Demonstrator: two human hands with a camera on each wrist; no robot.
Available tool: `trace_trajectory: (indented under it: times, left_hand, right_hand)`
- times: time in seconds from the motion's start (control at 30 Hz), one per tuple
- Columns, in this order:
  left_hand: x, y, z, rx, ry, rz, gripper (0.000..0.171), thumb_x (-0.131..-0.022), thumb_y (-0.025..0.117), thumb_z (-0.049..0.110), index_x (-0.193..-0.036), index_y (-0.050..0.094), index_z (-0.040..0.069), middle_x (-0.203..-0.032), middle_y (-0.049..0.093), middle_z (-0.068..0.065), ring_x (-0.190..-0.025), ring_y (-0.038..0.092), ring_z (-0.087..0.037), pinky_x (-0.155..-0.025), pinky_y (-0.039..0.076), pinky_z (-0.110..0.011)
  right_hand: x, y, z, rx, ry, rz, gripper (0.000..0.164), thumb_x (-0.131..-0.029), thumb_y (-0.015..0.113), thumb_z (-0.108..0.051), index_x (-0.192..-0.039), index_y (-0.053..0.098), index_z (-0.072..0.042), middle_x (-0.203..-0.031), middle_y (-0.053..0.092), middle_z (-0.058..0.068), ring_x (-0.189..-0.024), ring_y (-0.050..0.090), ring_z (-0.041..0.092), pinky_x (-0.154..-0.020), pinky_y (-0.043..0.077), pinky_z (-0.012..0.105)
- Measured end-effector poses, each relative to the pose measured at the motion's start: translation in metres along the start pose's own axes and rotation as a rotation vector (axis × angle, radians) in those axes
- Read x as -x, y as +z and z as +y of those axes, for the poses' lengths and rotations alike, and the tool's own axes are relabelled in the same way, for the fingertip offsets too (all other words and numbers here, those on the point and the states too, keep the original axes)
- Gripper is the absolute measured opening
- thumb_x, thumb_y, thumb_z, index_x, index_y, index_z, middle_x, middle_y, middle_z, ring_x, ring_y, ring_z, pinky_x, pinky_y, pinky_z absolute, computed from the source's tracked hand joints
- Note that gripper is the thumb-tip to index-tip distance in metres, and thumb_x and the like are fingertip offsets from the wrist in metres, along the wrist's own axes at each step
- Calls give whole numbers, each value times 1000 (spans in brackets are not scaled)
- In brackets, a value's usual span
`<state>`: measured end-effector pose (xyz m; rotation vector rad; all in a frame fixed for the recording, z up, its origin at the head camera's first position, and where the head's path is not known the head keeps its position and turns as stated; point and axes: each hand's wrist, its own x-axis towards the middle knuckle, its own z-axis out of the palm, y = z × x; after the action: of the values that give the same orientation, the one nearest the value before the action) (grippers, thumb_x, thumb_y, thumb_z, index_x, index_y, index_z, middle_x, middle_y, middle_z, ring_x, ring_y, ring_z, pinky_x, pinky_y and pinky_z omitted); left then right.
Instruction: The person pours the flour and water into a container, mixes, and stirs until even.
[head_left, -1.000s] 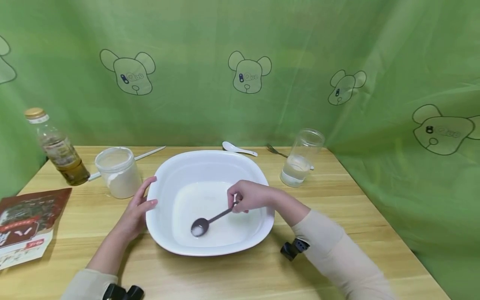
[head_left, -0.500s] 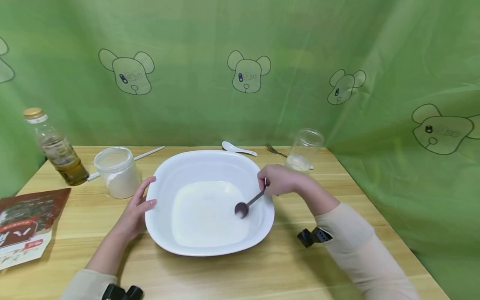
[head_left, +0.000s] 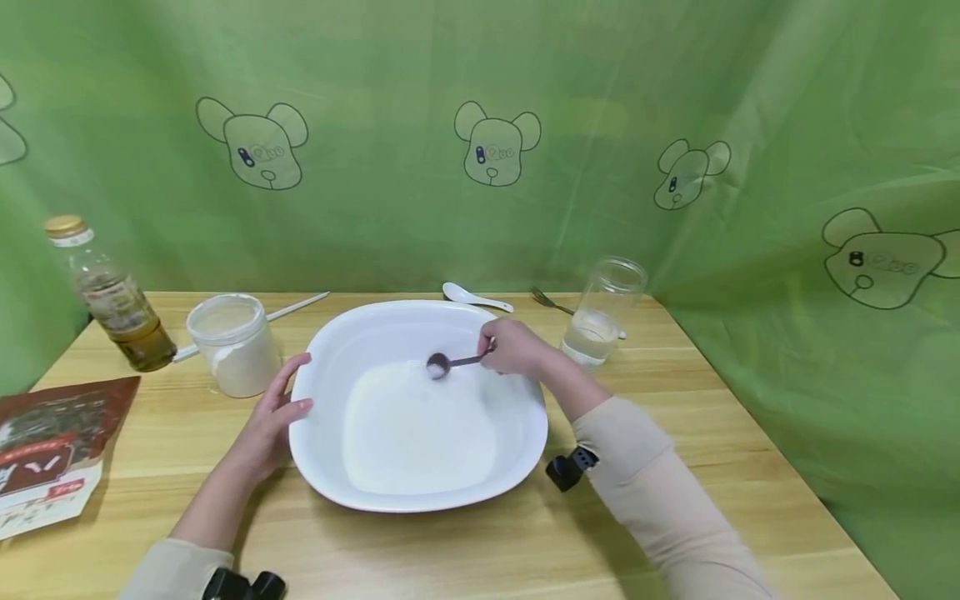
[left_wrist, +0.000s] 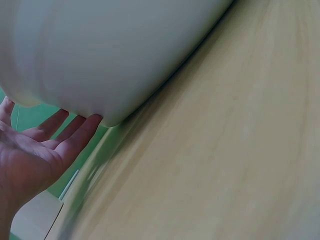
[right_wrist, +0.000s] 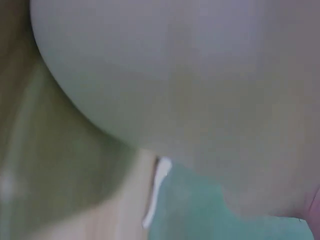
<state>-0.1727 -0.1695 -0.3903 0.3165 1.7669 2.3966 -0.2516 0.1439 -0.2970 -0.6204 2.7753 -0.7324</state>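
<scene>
In the head view, a large white basin (head_left: pixel 420 498) stands mid-table with a milky white liquid (head_left: pixel 420 433) in its bottom. My left hand (head_left: pixel 272 425) holds its left rim, thumb over the edge; in the left wrist view the fingertips (left_wrist: pixel 92 119) touch the outer wall. My right hand (head_left: pixel 517 346) pinches the handle of a dark brown spoon (head_left: pixel 438 365) above the far part of the basin. Some white matter shows in the spoon's round bowl. The right wrist view is mostly filled by the basin's blurred outer wall (right_wrist: pixel 150 75), with the spoon out of sight.
Left of the basin stand a jar of white powder (head_left: pixel 238 350), an oil bottle (head_left: pixel 123 308) and a red-brown packet (head_left: pixel 56 450). A white stick (head_left: pixel 298 306) lies behind the jar. A white spoon (head_left: pixel 477 297), a fork (head_left: pixel 551 302) and a glass of clear liquid (head_left: pixel 600 321) are behind and right.
The brown spoon went from the basin's near left to its right side, then to the far middle, with my right hand following. My left hand has stayed on the rim.
</scene>
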Motion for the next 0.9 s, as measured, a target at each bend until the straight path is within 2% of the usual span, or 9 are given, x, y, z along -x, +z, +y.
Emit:
trace_trajectory:
  times: [0.23,0.43,0.57,0.73,0.8,0.9]
  left_hand:
    - [1,0,0,-12,7,4,51,-85,44,8,-130,27,25,-113,42,-12,-91,55,-23,-68,49,-40]
    - [0,-1,-4,-19,32,0,51,-85,43,6,-130,28,25,-111,44,-11,-90,56,-22,-68,49,-40]
    - [-1,0,-4,-13,32,-8,51,-85,43,6,-130,28,24,-111,44,-12,-90,55,-23,-69,49,-41]
    - [0,1,0,-27,11,6,52,-84,44,8,-130,27,25,-110,43,-13,-89,55,-22,-68,49,-40]
    - [0,0,1,-27,10,5,52,-84,44,7,-131,26,24,-109,44,-13,-88,56,-22,-68,49,-41]
    - [0,0,1,-19,7,-2,52,-85,44,7,-131,26,24,-108,45,-13,-88,56,-22,-68,49,-41]
  right_hand:
    - [-9,34,-32,-232,36,-111,6,-73,57,4,-77,55,-1,-53,50,7,-42,42,12,-36,33,19]
    - [2,44,-48,-289,3,-242,7,-74,57,4,-76,56,-2,-50,48,5,-40,37,11,-35,28,18]
    - [17,36,-44,-239,-48,-342,8,-74,58,2,-76,58,-5,-49,48,5,-40,36,10,-35,27,18]
    - [35,10,-30,-145,-87,-429,10,-72,58,3,-74,59,-7,-48,46,2,-40,38,9,-36,29,18]
    - [41,-2,-26,-93,-98,-452,11,-71,56,4,-72,58,-6,-48,46,0,-41,38,8,-37,30,18]
    - [47,-19,-22,40,-140,-433,14,-67,53,7,-68,58,-7,-51,46,-2,-44,38,8,-40,32,18]
